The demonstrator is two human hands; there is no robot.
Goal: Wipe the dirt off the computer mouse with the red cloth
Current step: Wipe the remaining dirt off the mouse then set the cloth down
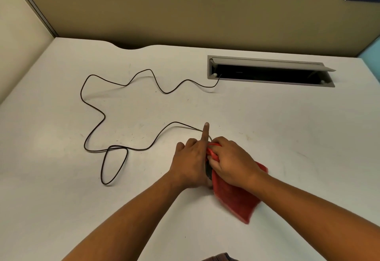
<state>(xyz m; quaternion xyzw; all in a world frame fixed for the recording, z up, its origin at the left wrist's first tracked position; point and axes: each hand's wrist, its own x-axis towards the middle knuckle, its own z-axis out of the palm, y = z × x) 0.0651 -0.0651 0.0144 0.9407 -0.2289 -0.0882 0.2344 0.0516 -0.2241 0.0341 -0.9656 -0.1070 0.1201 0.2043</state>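
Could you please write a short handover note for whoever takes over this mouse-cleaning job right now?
Left hand: braces the computer mouse from its left, index finger pointing out.
Right hand: presses the bunched red cloth onto the mouse; the rest of the cloth trails toward you on the desk.
Cable: loops left, then runs into the open desk hatch.
Done: wiping is under way.
Left: mouse mostly hidden, so check for dirt.

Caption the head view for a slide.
Left hand steadies the corded mouse while right hand rubs it with red cloth.
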